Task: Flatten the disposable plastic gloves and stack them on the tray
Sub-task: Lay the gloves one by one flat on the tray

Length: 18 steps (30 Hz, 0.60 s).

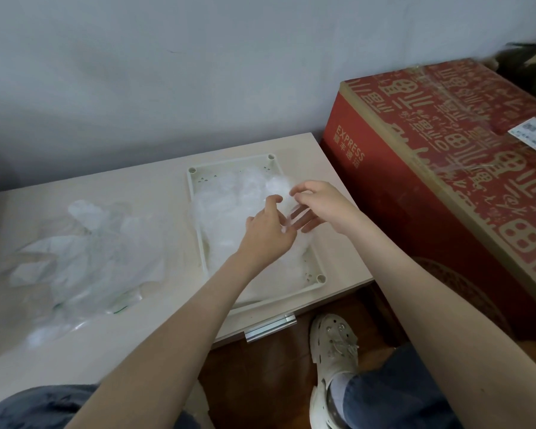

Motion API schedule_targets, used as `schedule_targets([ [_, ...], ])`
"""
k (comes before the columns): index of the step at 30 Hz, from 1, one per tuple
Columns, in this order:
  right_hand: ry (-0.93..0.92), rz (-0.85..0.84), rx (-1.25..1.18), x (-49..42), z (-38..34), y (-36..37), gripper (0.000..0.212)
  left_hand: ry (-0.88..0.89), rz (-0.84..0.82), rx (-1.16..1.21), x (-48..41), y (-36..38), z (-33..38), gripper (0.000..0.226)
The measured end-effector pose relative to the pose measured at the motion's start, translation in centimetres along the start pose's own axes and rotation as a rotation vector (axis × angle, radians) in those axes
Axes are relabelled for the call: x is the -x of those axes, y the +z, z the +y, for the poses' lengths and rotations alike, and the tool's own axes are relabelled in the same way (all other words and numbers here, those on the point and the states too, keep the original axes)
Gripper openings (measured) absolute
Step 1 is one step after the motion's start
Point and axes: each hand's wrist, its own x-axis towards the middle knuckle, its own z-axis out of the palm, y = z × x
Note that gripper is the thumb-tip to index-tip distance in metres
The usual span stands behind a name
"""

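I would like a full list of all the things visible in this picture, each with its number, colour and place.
table: one, pale beige, against the wall.
tray: one, pale cream, on the table's right part.
flattened gloves: a stack, number unclear, clear whitish, in the tray.
loose gloves: a heap, number unclear, clear, on the table left of the tray.
box: one, red with beige print, right of the table.
drawer handle: one, silver, under the table's front edge.
floor: dark brown wood.
shoe: one, cream, on the floor.
left hand: over the tray; grip unclear.
right hand: over the tray, beside the left; grip unclear.
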Motion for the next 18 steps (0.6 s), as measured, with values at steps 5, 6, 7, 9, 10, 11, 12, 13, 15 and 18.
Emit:
schedule_targets([
  [5, -0.062, 0.012, 0.205, 0.0, 0.5, -0.6, 0.020, -0.037, 0.024, 0.082, -0.2, -0.4, 0.2, 0.038],
  [6, -0.071, 0.015, 0.250, 0.1, 0.6, -0.8, 0.019, -0.043, 0.022, 0.086, -0.2, -0.4, 0.2, 0.037],
  [7, -0.080, 0.020, 0.296, 0.3, 0.6, -1.0, 0.018, -0.044, 0.020, 0.094, -0.2, -0.4, 0.4, 0.036],
  [9, -0.099, 0.029, 0.365, 0.5, 0.8, -1.3, 0.016, -0.042, 0.017, 0.106, -0.2, -0.3, 0.6, 0.034],
  [10, -0.107, 0.037, 0.388, 0.6, 0.9, -1.4, 0.016, -0.039, 0.019, 0.107, -0.2, -0.3, 0.7, 0.034],
  [11, -0.114, 0.046, 0.401, 0.7, 1.1, -1.5, 0.016, -0.034, 0.021, 0.105, -0.2, -0.2, 0.8, 0.034],
  [12, -0.123, 0.057, 0.404, 0.7, 1.2, -1.6, 0.016, -0.027, 0.021, 0.101, -0.1, -0.2, 0.8, 0.034],
  [13, -0.132, 0.069, 0.397, 0.7, 1.4, -1.7, 0.017, -0.023, 0.019, 0.097, -0.1, -0.2, 0.8, 0.034],
  [15, -0.146, 0.093, 0.372, 0.6, 1.6, -1.8, 0.019, -0.027, 0.014, 0.097, 0.0, -0.3, 0.6, 0.032],
  [18, -0.150, 0.115, 0.357, 0.4, 1.9, -1.8, 0.019, -0.044, 0.007, 0.096, 0.1, -0.4, 0.2, 0.030],
])
